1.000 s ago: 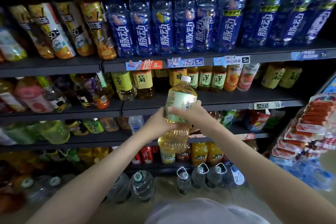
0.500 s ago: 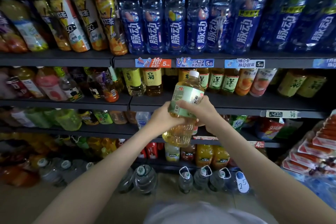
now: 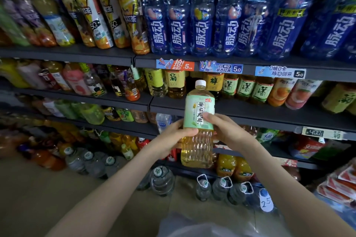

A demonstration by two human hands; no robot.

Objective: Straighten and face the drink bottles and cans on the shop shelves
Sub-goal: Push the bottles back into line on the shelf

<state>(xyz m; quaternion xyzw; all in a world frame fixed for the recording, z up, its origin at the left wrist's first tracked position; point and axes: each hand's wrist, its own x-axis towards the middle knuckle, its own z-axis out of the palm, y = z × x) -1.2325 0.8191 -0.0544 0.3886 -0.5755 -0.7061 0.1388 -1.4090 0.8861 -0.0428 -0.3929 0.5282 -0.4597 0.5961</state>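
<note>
shelves of dark metal (image 3: 250, 109) fill the view; before them a tall clear plastic bottle of yellow tea (image 3: 199, 109) is held upright, label outward. left hand (image 3: 173, 136) and right hand (image 3: 229, 131) grasp its middle: shelve it without twisting.

Pretty dim in here — top corners and gaps under the shelves (image 3: 77, 52) go near black. Far-left bottles (image 3: 21, 25) are smeared with blur, the tea bottle (image 3: 198, 113) label reads sharp. Fisheye bend at the edges, glare on the blue bottles (image 3: 202, 15).
</note>
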